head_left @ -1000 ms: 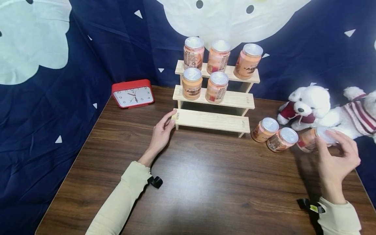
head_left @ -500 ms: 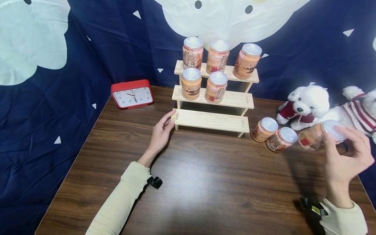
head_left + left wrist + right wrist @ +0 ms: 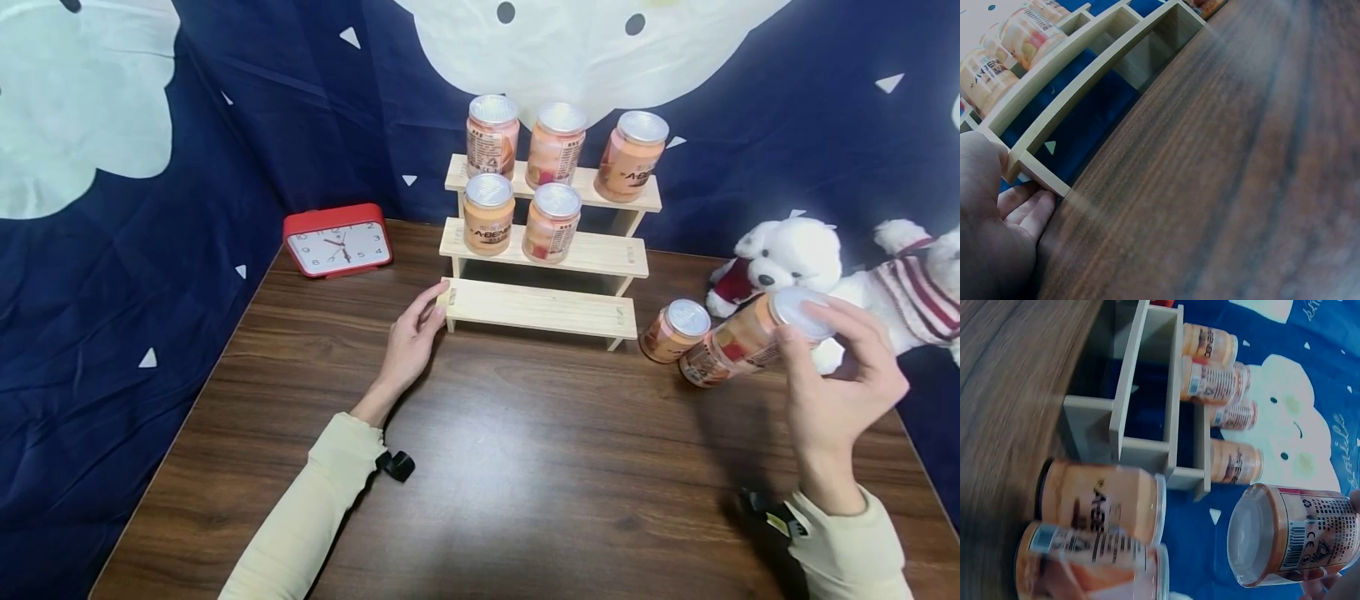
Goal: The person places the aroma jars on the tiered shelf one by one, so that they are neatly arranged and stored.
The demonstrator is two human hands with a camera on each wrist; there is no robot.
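Observation:
My left hand grips the left end of the lowest step of a three-tier wooden display rack; in the left wrist view its fingers curl by the end leg. With my right hand I hold a peach-coloured jar by its silvery lid end, tilted and off the table. The right wrist view shows this jar's base and printed label. In the head view it overlaps a second jar on the table, partly hiding it. A third jar stands beside the rack's right end.
Three jars stand on the top tier and two jars on the middle one. A red alarm clock sits at the back left. White plush dogs lie at the back right, before a dark blue curtain.
My right hand first moved right with the jar, then came back left and up, raising it higher beside the standing jars. The left hand has stayed on the rack.

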